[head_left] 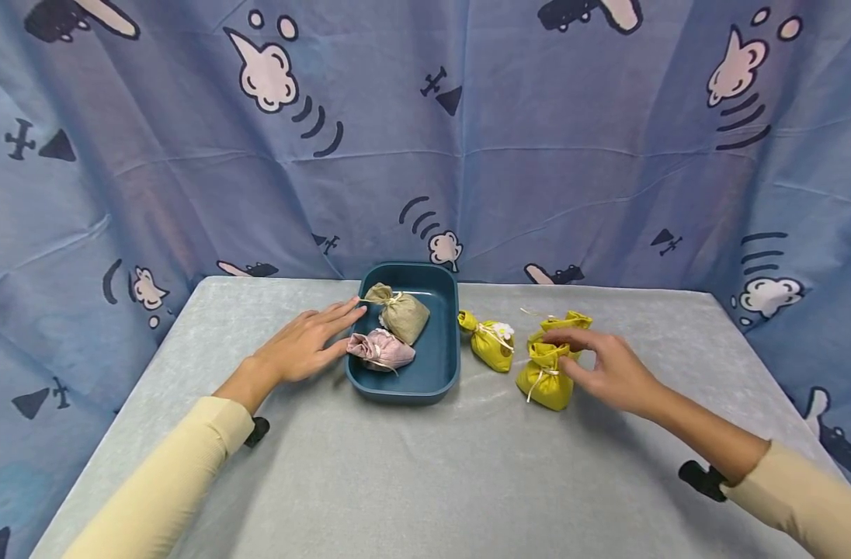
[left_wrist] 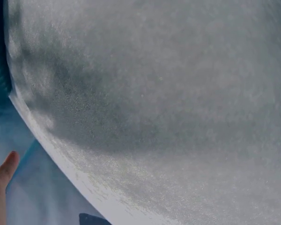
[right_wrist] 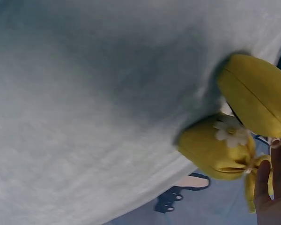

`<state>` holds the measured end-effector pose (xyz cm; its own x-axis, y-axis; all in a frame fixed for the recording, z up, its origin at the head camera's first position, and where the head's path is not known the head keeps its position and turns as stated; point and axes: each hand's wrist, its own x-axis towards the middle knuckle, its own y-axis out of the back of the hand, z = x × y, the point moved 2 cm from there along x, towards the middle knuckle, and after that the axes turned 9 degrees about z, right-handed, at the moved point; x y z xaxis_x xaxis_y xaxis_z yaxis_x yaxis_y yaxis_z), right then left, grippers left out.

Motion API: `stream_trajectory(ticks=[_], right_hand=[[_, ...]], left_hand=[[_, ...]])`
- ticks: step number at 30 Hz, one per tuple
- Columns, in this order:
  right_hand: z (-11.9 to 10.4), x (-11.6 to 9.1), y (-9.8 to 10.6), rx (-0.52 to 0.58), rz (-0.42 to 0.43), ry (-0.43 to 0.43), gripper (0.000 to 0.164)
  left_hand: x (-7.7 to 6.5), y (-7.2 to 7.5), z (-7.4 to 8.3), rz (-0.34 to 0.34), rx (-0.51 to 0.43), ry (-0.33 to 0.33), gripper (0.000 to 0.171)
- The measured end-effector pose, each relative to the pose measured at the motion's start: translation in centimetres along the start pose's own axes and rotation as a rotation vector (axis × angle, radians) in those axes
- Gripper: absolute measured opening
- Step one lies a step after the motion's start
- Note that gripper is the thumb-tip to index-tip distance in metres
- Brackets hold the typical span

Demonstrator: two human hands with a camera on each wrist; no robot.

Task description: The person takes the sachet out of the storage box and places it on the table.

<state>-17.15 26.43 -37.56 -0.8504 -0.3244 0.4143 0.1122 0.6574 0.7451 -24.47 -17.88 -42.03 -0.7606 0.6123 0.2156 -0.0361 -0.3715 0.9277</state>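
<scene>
Head view, left hand: While its fingers lie stretched out, the left hand (head_left: 303,341) has its fingertips at the left rim of the blue tray (head_left: 435,376), its grip released.
Head view, tray: It stands on the table (head_left: 397,473), holding a beige bag (head_left: 406,318) and, nearer the person, a pink bag (head_left: 387,353).
Head view, right hand: The right hand (head_left: 603,369) has its thumb and fingers bent about the neck of the front yellow bag (head_left: 551,394); I cannot tell whether its grip is clenched on the cloth.
Head view, yellow bags: The back yellow bag (head_left: 578,320) is just behind that one; a side yellow bag (head_left: 491,353) with a white flower is between them and the tray.
Head view, backdrop: A patterned blue curtain (head_left: 369,202) hangs behind the table.
Left wrist view: Mostly table, with part of the hand at the left edge.
Right wrist view: Fingers beside two yellow bags, one flowered; the firmness of the hold is unclear.
</scene>
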Motion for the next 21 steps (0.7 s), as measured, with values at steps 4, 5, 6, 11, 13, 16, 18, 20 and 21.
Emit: stream_trajectory(ticks=[4, 5, 6, 11, 13, 16, 18, 20, 21], right_hand=[[-1.2, 1.0, -0.3, 0.060, -0.034, 0.039, 0.034], [-1.6, 1.3, -0.5, 0.068, -0.049, 0.039, 0.034], [-2.0, 1.6, -0.6, 0.073, -0.065, 0.034, 0.034], [-4.5, 3.3, -1.9, 0.059, -0.137, 0.008, 0.039], [-5.6, 4.1, -2.5, 0.058, -0.152, 0.012, 0.041], [-7.0, 5.0, -3.6, 0.077, -0.166, 0.026, 0.043], [-7.8, 5.6, -4.3, 0.093, -0.179, 0.033, 0.045], [-8.6, 6.1, -5.1, 0.103, -0.200, 0.029, 0.047], [-9.0, 6.3, -5.4, 0.103, -0.211, 0.027, 0.048]], left_hand=[[-0.1, 0.0, 0.0, 0.002, -0.002, 0.002, 0.060], [-0.1, 0.0, 0.0, 0.003, -0.002, 0.002, 0.060], [-0.1, 0.0, 0.0, 0.006, -0.003, -0.001, 0.060], [-0.2, 0.0, 0.0, 0.016, -0.009, -0.007, 0.060], [-0.2, -0.1, 0.0, 0.016, -0.010, -0.007, 0.060], [-0.2, 0.0, 0.0, 0.012, -0.010, -0.004, 0.060], [-0.1, 0.0, 0.0, 0.009, -0.011, -0.003, 0.060], [-0.1, 0.0, 0.0, 0.007, -0.010, -0.004, 0.060], [0.0, 0.0, 0.0, 0.006, -0.009, -0.007, 0.060]])
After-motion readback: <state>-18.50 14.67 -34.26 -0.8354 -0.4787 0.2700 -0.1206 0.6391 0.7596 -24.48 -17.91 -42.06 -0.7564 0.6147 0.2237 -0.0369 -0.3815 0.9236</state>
